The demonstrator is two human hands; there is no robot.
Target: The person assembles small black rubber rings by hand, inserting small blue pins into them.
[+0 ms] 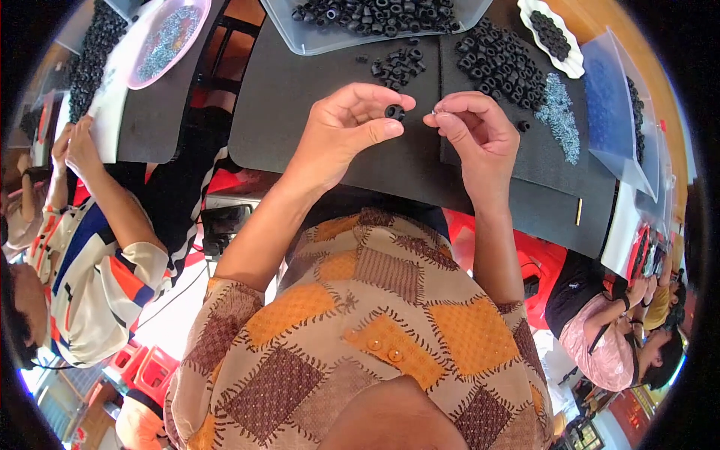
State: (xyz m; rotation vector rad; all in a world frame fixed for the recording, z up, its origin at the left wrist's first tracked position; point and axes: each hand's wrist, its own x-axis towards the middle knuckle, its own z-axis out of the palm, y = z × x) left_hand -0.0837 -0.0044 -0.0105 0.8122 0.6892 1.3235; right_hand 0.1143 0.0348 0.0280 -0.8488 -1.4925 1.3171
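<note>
I see the left hand (341, 131) over the black mat (300, 112), thumb and fingers curled nearly closed, pinching a black ring (394, 112) just above the mat's middle. The right hand (476, 135) sits just beside it, its thumb and forefinger pressed together on a tiny metal piece (435, 110) close to the ring but not touching it. Beyond the ring on the mat lies a small cluster of rings (397, 66), and a bigger pile (501, 64) lies to the right, with a heap of silvery parts (561, 116) next to it. A clear tray (300, 34) of rings sits at the mat's far edge. A co-worker's hands (71, 146) work left of the mat.
</note>
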